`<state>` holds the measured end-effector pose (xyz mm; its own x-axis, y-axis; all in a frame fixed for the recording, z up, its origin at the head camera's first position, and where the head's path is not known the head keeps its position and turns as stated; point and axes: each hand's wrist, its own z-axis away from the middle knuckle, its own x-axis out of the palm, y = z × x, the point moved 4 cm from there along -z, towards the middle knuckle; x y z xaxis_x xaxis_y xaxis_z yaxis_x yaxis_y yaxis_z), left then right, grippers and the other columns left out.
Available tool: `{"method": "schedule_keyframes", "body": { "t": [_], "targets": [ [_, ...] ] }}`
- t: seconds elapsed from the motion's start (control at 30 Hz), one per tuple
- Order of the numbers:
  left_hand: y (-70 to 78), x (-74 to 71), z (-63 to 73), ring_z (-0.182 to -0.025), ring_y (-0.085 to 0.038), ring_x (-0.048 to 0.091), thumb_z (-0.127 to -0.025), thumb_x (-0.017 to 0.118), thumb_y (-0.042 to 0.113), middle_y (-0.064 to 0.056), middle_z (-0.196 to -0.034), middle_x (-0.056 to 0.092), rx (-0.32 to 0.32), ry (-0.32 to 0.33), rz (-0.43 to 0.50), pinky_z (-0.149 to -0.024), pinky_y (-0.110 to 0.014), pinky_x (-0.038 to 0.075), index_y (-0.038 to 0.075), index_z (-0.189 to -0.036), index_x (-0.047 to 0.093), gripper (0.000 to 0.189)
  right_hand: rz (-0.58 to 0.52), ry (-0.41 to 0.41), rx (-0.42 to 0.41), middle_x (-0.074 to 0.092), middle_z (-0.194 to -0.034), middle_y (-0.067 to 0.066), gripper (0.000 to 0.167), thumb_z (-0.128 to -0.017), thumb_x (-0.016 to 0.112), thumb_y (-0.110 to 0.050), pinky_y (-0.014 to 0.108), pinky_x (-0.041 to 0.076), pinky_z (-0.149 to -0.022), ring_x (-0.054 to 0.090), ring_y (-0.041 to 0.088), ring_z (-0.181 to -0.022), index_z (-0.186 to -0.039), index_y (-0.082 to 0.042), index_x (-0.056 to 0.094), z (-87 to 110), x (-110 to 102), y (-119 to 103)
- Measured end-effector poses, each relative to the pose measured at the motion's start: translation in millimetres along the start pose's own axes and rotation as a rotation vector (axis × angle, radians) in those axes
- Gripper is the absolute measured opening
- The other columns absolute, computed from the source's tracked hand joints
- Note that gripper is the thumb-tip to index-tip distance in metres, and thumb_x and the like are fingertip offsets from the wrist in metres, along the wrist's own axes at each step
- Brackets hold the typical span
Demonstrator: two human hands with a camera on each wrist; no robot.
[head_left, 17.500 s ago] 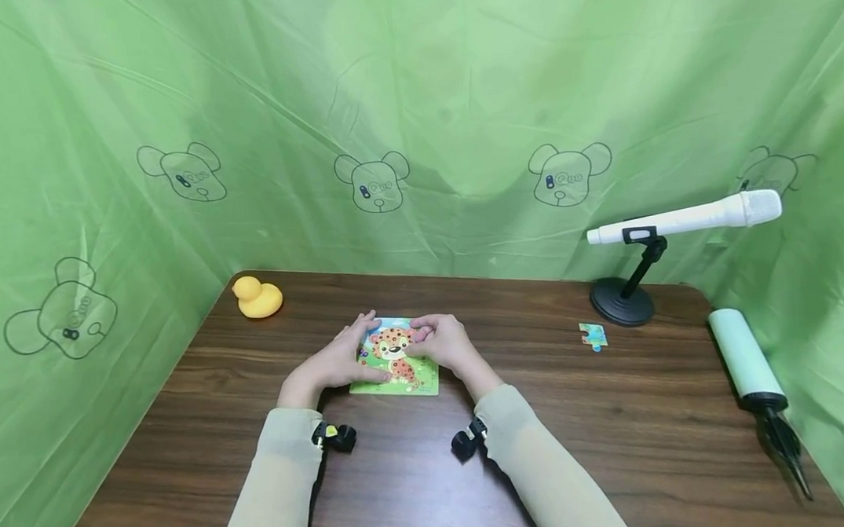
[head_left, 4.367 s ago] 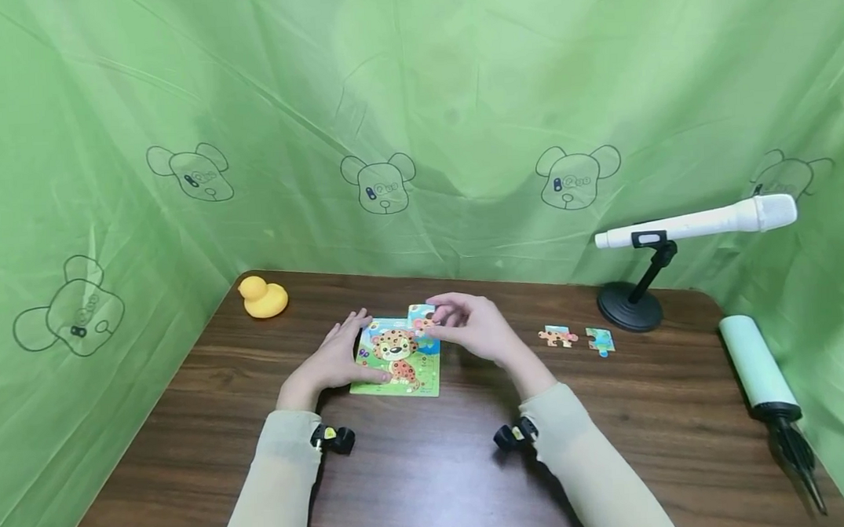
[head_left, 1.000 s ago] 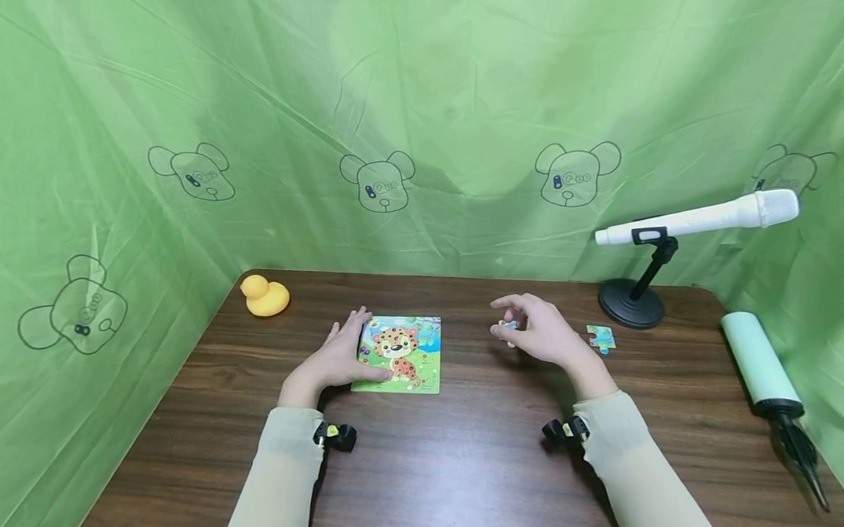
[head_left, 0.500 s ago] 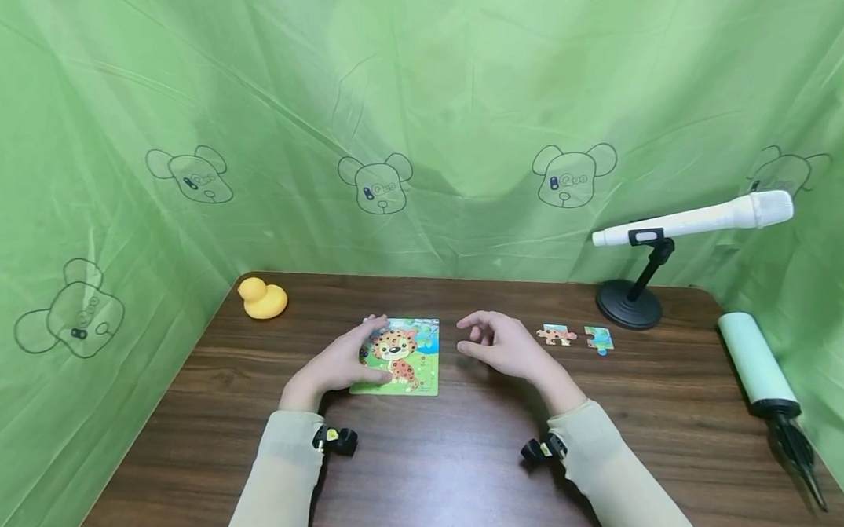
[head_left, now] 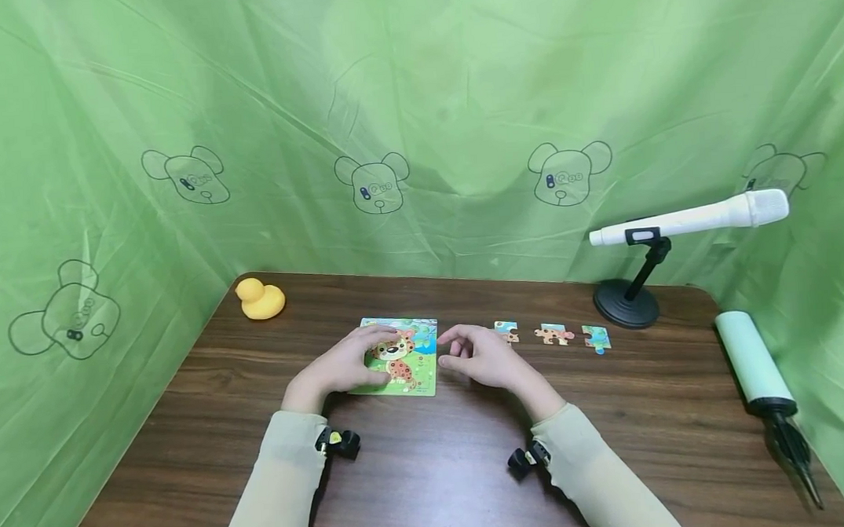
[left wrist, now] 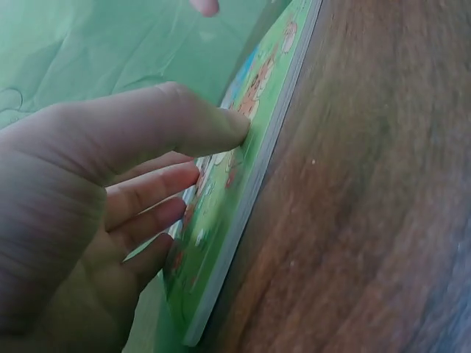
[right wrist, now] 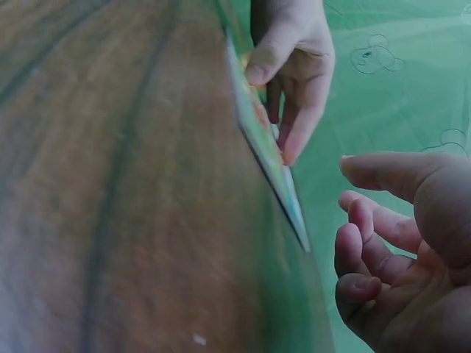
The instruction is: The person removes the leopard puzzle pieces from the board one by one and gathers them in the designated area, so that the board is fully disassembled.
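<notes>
A square jigsaw puzzle [head_left: 423, 373] with a spotted leopard cub on green grass lies flat on the wooden table. My left hand [head_left: 345, 365] rests over its left half. In the left wrist view the thumb [left wrist: 213, 131] touches the picture and the other fingers reach its surface farther back. Just off the puzzle's right edge is my right hand [head_left: 481, 357], fingers loosely bent and nothing between them. Three loose puzzle pieces lie in a row to the right: a blue-topped piece [head_left: 507, 330] partly behind the right hand, a pink spotted piece [head_left: 554, 335] and a blue-green piece [head_left: 597, 337].
A yellow rubber duck [head_left: 261, 299] sits at the back left corner. At the back right stands a white microphone [head_left: 689, 220] on a black stand [head_left: 625, 303]. A pale green hand pump [head_left: 755, 359] lies along the right edge. Green curtains [head_left: 457, 97] surround the table.
My right hand has set a third piece down on the table and come back left to the puzzle. The left hand's fingers have shifted from the puzzle's upper left edge onto the cub's face.
</notes>
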<state>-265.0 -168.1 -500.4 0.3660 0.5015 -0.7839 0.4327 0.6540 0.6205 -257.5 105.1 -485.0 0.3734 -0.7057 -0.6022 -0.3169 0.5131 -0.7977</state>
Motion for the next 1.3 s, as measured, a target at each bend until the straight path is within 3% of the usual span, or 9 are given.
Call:
{"method": "schedule_keyframes", "body": {
  "t": [0.2, 0.6, 0.97, 1.3],
  "targets": [
    [-6.6, 2.3, 0.7, -0.158, -0.039, 0.036, -0.094, 0.084, 0.022, -0.008, -0.170, 0.045, -0.001, -0.034, 0.054, -0.126, -0.062, 0.036, 0.009, -0.156, 0.061, 0.067, -0.027, -0.004, 0.001, 0.068, -0.091, -0.002, 0.032, -0.097, 0.083, -0.020, 0.026, 0.055, -0.065, 0.063, 0.011, -0.073, -0.123, -0.004, 0.077, -4.7, 13, 1],
    [-14.7, 2.4, 1.2, -0.162, -0.036, 0.030, -0.093, 0.087, 0.027, -0.001, -0.171, 0.045, -0.025, -0.045, 0.144, -0.130, -0.063, 0.028, 0.015, -0.156, 0.063, 0.068, -0.081, 0.040, 0.085, 0.071, -0.101, 0.008, 0.047, -0.087, 0.091, -0.016, 0.025, 0.054, -0.064, 0.064, 0.013, -0.077, -0.130, -0.004, 0.076, -16.9, 25, 3],
    [-13.0, 2.0, 3.9, -0.163, -0.034, 0.027, -0.092, 0.087, 0.027, 0.001, -0.172, 0.042, -0.049, -0.057, 0.155, -0.130, -0.063, 0.028, 0.017, -0.159, 0.060, 0.073, -0.071, 0.016, 0.159, 0.069, -0.096, 0.005, 0.057, -0.080, 0.098, -0.012, 0.029, 0.054, -0.071, 0.062, 0.014, -0.077, -0.131, -0.006, 0.076, -23.3, 32, 1],
    [-15.0, 2.7, 1.4, -0.160, -0.038, 0.032, -0.092, 0.089, 0.032, -0.005, -0.170, 0.046, -0.029, -0.024, 0.144, -0.128, -0.064, 0.030, 0.012, -0.154, 0.064, 0.070, -0.105, 0.066, 0.153, 0.069, -0.095, 0.006, 0.051, -0.081, 0.097, -0.009, 0.025, 0.050, -0.064, 0.058, 0.013, -0.073, -0.127, -0.005, 0.077, -21.2, 34, 2]
  ]
}}
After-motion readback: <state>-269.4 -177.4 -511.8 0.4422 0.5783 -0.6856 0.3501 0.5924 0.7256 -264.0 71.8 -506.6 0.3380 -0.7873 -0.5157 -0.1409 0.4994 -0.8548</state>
